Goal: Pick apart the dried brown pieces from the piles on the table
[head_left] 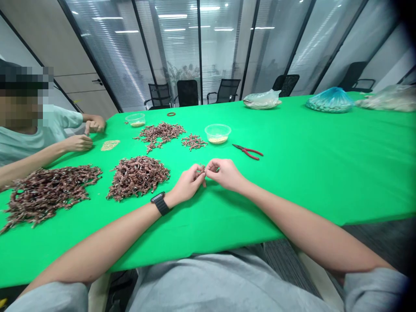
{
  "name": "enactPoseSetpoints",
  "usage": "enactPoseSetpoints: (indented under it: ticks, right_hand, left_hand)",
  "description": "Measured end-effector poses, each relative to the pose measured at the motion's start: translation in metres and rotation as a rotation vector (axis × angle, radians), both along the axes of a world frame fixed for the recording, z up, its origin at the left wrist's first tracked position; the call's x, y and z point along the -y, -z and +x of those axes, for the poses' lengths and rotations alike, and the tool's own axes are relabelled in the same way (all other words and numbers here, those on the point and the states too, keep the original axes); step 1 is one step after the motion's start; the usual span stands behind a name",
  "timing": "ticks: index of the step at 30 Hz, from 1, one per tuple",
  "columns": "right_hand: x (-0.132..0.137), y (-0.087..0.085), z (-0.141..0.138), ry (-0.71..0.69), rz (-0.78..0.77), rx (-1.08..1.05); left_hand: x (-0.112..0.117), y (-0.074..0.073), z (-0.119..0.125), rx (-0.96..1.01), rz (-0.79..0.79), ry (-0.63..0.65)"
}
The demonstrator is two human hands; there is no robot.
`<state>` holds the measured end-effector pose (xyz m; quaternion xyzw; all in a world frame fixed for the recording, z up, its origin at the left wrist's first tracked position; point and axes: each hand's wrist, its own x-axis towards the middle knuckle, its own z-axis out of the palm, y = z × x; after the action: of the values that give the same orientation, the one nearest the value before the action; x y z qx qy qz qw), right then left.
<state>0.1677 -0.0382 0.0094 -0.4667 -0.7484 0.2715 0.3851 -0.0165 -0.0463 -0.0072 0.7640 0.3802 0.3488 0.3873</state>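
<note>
My left hand (188,184), with a black watch on the wrist, and my right hand (224,173) meet above the green table (308,173). Both pinch one small brown piece (202,169) between their fingertips. A pile of the same brown pieces (138,175) lies just left of my left hand. Farther back sit a second pile (160,133) and a smaller heap (193,141). A clear plastic bowl (217,133) with pale grains stands behind my hands. Red-handled pliers (248,151) lie to its right.
A person at the left edge has both hands (86,134) on the table, beside a big brown pile (48,190), a small pale heap (109,145) and another clear bowl (135,119). Plastic bags (329,100) lie along the far right. Office chairs stand behind the table.
</note>
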Motion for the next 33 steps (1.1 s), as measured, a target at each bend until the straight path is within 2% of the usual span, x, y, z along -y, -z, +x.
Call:
enactPoseSetpoints:
  ticks: [8, 23, 33]
  right_hand:
    - [0.002, -0.004, 0.001, -0.008, -0.010, -0.028]
    - [0.002, -0.004, 0.002, -0.047, -0.041, -0.055]
    - [-0.008, 0.006, 0.006, -0.017, -0.066, -0.185]
  left_hand:
    - [0.002, -0.002, 0.000, -0.032, -0.049, 0.032]
    - [-0.001, 0.002, -0.002, 0.047, -0.116, 0.087]
    - [-0.004, 0.000, -0.005, 0.103, -0.190, 0.159]
